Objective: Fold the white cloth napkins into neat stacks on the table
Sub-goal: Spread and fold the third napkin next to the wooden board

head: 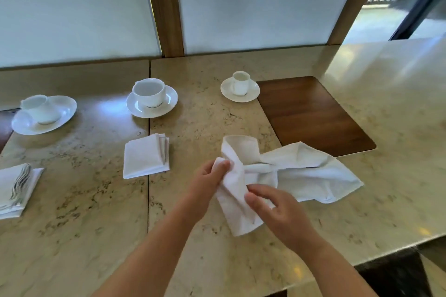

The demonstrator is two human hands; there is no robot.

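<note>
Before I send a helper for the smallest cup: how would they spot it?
Start at the dark wooden inset in the stone table. Touching its far-left corner is a white saucer holding the cup. It is narrower and taller than the two wide cups to its left.

No readable text, labels, brands or numbers showing anywhere in view.
</note>
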